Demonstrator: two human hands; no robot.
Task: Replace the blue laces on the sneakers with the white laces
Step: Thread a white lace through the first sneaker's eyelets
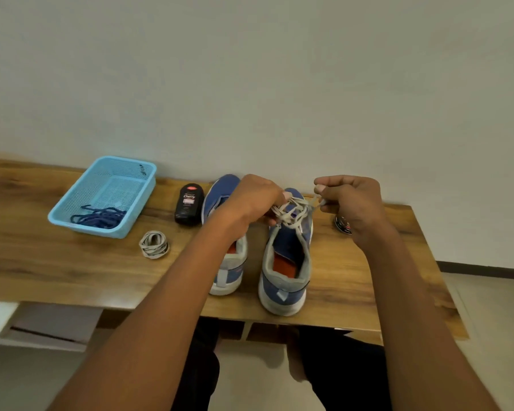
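Dim, soft light; wide-angle edge bowing

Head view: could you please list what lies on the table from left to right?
Blue basket holding blue laces → coiled white lace → black bottle → left sneaker → right sneaker → small round tin.

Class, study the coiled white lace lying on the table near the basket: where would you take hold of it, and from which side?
Pinch the coiled white lace across one side of its ring, coming straight down from above. It lies flat on the table as a loose bundle with an open middle, so one finger can probably slip inside and keep the loops together.
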